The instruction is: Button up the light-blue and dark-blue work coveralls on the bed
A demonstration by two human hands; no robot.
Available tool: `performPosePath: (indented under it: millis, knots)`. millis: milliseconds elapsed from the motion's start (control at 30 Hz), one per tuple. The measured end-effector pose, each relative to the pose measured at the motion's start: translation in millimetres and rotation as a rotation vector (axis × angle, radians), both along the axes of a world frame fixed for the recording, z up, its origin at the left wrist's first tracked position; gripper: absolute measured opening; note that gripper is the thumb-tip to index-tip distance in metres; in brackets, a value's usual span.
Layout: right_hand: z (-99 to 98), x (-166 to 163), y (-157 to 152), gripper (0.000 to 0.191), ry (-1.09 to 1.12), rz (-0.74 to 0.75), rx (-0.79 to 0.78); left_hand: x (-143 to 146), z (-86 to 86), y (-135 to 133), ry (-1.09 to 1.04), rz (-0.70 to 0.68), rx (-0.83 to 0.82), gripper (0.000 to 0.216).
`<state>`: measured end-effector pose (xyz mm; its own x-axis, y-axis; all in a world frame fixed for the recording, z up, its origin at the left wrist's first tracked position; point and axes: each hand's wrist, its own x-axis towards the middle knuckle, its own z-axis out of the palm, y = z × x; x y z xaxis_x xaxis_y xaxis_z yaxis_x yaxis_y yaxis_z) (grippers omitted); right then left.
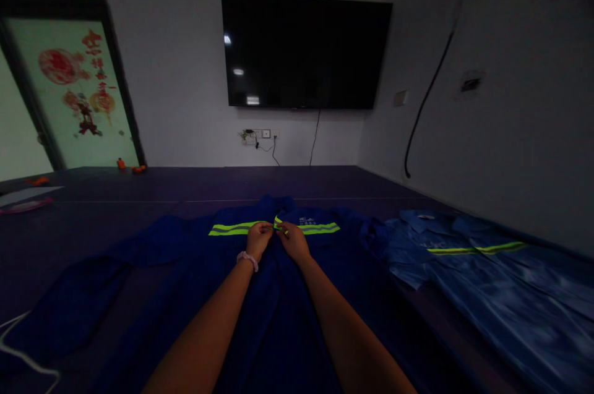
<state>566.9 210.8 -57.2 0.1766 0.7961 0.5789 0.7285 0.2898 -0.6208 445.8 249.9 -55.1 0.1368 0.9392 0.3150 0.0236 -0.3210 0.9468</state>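
A dark blue work jacket (371, 295) with a yellow-green reflective stripe across the chest lies spread out, front up, its collar away from me. My left hand (258, 238), with a pale scrunchie (247, 260) on the wrist, pinches the jacket's front edge at the stripe. Right beside it, my right hand (293, 242) has its fingers closed on the opposite front edge, where a bit of the stripe is lifted. Any button or fastener between the fingertips is too small to make out. White lettering shows on the chest just beyond my right hand.
To the right lies a second, lighter blue garment (501, 282) with a similar stripe. A white cord (28, 354) rests at the lower left. Small orange objects (138, 168) sit by the door. A television (306, 51) hangs on the far wall, and a black cable (429, 91) runs down the right wall.
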Motion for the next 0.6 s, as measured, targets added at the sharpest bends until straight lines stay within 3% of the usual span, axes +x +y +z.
performPosePath:
  millis: [600]
  knots:
    - [6.1, -3.4, -7.8, 0.014, -0.079, -0.051, -0.104, 2.4, 6.6, 5.9, 0.285, 0.095, 0.046, 0.012]
